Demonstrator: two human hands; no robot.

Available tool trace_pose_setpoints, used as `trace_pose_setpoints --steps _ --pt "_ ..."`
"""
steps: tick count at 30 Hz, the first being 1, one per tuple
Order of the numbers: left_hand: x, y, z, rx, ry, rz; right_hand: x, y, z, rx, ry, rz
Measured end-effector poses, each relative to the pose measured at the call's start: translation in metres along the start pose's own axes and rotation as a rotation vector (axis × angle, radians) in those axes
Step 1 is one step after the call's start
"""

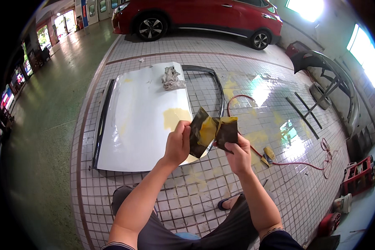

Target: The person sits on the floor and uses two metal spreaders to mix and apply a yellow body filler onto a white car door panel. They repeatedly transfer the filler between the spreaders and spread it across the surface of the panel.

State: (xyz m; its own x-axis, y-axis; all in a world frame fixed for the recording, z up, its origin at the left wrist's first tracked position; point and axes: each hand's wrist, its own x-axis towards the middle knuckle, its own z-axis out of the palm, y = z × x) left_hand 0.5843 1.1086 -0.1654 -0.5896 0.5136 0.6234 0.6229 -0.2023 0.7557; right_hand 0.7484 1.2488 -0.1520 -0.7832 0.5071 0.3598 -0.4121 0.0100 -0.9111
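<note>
My left hand [178, 143] pinches a dark, squarish putty spreader [195, 139], with a thick smear of yellow putty [206, 130] across its face. In my right hand [238, 155] is another dark putty spreader [228, 132], yellow along its top edge. The two blades meet or nearly meet at their inner edges; I cannot tell which. Below and to the left, a white car door [133, 125] lies flat on the tiled floor, its black window frame [216, 81] toward the right. A pale yellow putty patch [175, 118] marks the door near my left hand.
A crumpled grey rag [171, 79] rests on the door's far part. To the right, a red hose [296, 164] winds over wet, yellow-stained tiles past a crumpled yellowish wrapper [268, 155]. A grey bumper [349, 81] stands farther right, near a red tool crate [358, 175]. A red car [200, 18] is parked beyond.
</note>
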Motion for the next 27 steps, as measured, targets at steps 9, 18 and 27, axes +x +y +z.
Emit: trace_pose_setpoints --steps 9,18,27 --pt "-0.002 0.004 0.003 -0.039 0.138 0.027 0.0 -0.003 -0.02 -0.118 0.098 0.25" --pt "-0.003 0.006 0.015 -0.17 0.134 0.043 -0.011 -0.022 0.0 0.406 0.068 0.62" --pt "-0.006 0.007 0.02 0.118 0.196 0.056 -0.019 0.001 -0.003 0.37 0.091 0.433"
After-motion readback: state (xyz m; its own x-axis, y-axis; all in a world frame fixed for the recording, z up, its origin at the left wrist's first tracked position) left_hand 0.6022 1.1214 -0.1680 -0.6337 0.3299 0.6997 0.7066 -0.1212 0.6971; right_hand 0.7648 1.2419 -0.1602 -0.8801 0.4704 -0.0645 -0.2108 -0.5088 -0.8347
